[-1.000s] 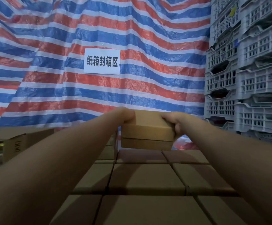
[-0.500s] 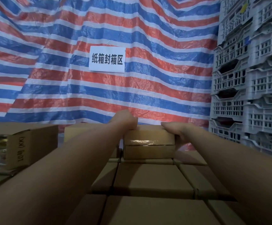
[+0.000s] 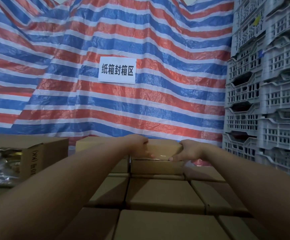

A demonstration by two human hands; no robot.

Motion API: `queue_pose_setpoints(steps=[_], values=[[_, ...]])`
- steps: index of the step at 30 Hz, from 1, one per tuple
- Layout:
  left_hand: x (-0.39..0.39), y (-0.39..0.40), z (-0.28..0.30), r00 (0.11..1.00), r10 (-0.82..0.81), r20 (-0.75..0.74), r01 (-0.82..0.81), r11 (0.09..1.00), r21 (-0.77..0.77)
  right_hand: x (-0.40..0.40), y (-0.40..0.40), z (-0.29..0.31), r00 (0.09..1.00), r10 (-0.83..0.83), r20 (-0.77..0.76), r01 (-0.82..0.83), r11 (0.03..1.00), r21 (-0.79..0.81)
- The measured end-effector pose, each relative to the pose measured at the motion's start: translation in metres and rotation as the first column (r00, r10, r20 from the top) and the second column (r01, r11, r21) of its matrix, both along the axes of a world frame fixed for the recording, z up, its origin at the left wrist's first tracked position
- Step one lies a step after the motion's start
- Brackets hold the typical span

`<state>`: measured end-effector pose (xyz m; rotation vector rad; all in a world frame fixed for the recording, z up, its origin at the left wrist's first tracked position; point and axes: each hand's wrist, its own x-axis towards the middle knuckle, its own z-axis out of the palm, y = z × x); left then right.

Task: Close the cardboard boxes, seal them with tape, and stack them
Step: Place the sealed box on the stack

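- Closed brown cardboard boxes (image 3: 165,193) lie packed edge to edge in rows at 6 o'clock, their flat tops forming a level surface under both outstretched bare forearms.
- Centre frame, slightly toward 5 o'clock, a small brown cardboard box (image 3: 163,148) with a glossy strip of clear tape along its near face sits on top of another box of the same kind (image 3: 156,168), at the far end of the rows.
- The left hand (image 3: 139,147) grips the taped box's left end, fingers curled round onto its near face.
- The right hand (image 3: 186,151) grips the right end, thumb over the top corner and fingers curled down the near face to the lower edge.
- At 9 o'clock, well apart from the hands, an open brown cardboard carton printed "(KK)" (image 3: 31,158) holds crinkled silver foil packets (image 3: 0,163).
- Just left of the held box, partly hidden by the left forearm, stands another plain brown box (image 3: 88,144).
- At 3 o'clock, grey slotted plastic crates (image 3: 269,94) rise in stacked columns up the frame's right edge.
- Behind everything, from 9 through 12 o'clock, hangs a red, blue and white striped tarpaulin (image 3: 71,66).
- A white rectangular paper sign with black Chinese characters (image 3: 117,70) is fixed to it above the hands.
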<state>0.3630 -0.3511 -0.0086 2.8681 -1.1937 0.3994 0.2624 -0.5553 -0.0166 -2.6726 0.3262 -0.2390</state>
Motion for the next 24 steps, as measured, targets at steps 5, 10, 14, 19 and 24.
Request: queue_pose_setpoints(steps=[5, 10, 14, 19, 24], values=[[-0.003, 0.007, -0.003, 0.998, -0.002, 0.061, 0.003, 1.0, -0.006, -0.004, 0.004, -0.004, 0.997, 0.036, 0.068, -0.028, 0.993, -0.114], [-0.013, 0.025, -0.004, 0.985, 0.05, 0.165, -0.049, 0.999, -0.005, -0.022, 0.007, 0.0, 0.994, -0.055, 0.09, 0.074, 0.972, -0.225], [-0.041, 0.057, 0.011, 0.968, 0.053, 0.245, -0.035, 0.996, -0.08, -0.056, 0.021, 0.022, 0.984, -0.134, 0.12, 0.175, 0.872, -0.457], [-0.095, 0.104, 0.039, 0.962, 0.045, 0.27, 0.003, 0.985, -0.174, -0.11, 0.067, 0.048, 0.954, -0.103, 0.28, 0.267, 0.716, -0.645], [-0.187, 0.173, 0.052, 0.939, 0.045, 0.341, 0.03, 0.977, -0.212, -0.191, 0.147, 0.049, 0.924, 0.015, 0.381, 0.265, 0.694, -0.67]])
